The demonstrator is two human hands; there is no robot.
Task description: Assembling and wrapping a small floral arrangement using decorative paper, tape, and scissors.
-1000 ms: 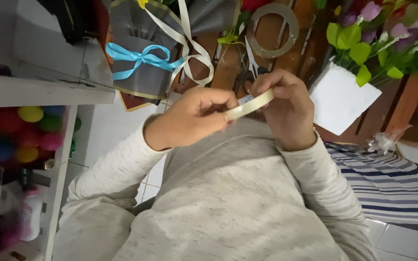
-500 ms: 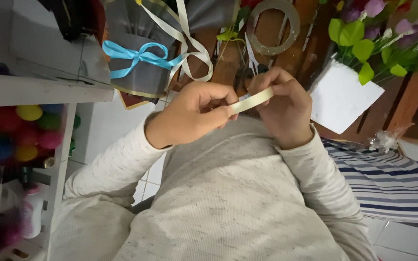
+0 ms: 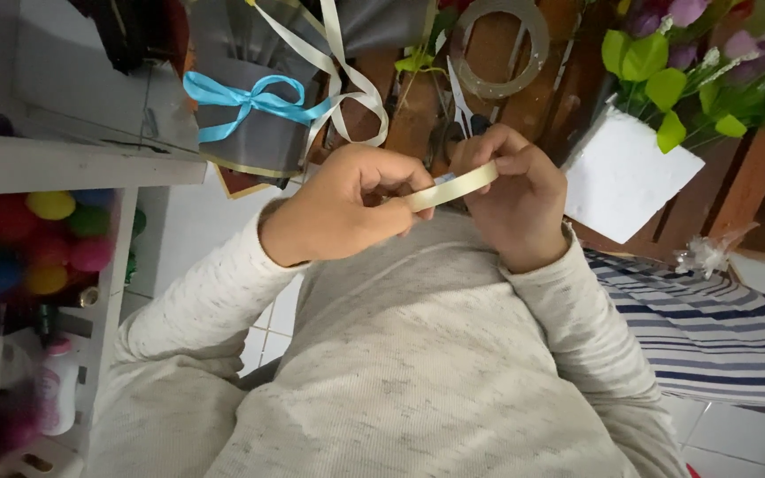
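Both of my hands hold a thin cream roll of tape (image 3: 450,187) close to my chest. My left hand (image 3: 347,211) pinches its left part between thumb and fingers. My right hand (image 3: 513,196) grips the right part, fingers curled around it. Beyond the hands, a grey wrapped bundle (image 3: 258,133) tied with a blue ribbon bow (image 3: 250,97) and cream ribbon loops (image 3: 347,80) lies on a wooden surface (image 3: 489,97). Scissors (image 3: 460,102) show just above my right hand.
A large ring of clear tape (image 3: 499,44) lies on the wood. A white foam block (image 3: 626,173) with green and purple artificial flowers (image 3: 683,62) sits to the right. At left, a white shelf (image 3: 64,164) holds coloured balls (image 3: 46,239). Striped cloth (image 3: 710,319) lies at right.
My hands with the tape roll have shifted slightly; the grip stays the same.
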